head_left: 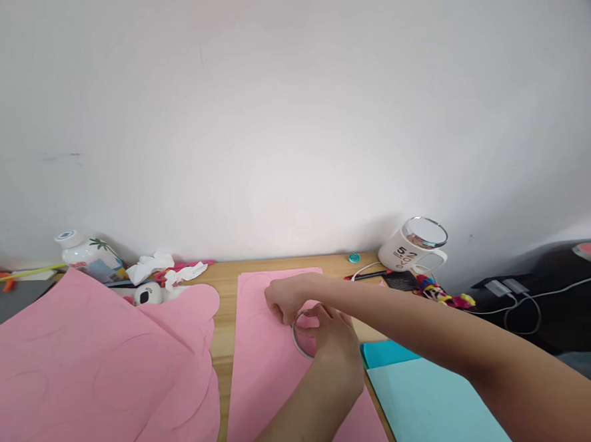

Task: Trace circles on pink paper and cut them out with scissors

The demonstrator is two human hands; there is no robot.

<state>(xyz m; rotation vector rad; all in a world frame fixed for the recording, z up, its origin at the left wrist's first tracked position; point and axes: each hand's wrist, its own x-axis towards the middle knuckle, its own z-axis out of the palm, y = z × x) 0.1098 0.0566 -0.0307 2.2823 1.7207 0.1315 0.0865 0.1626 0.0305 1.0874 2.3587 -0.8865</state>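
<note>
A sheet of pink paper (258, 383) lies on the wooden table, with faint curved lines near its far end. On it rests a thin grey ring (299, 344). My left hand (335, 332) bends over the ring's right side, its fingers gripping and pressing it against the paper. My right arm crosses beyond my left one. At the ring's far left edge, my right hand (285, 298) is closed, fingertips down near the paper; whatever it pinches is hidden.
Cut pink sheets with drawn curves (99, 366) cover the left side. Light blue paper (436, 399) lies at right. Behind are a white bottle (84, 254), tissues (151, 266), a white mug (407, 247), a pen (369, 275) and a small colourful figure (437, 292). Cables (521, 307) lie far right.
</note>
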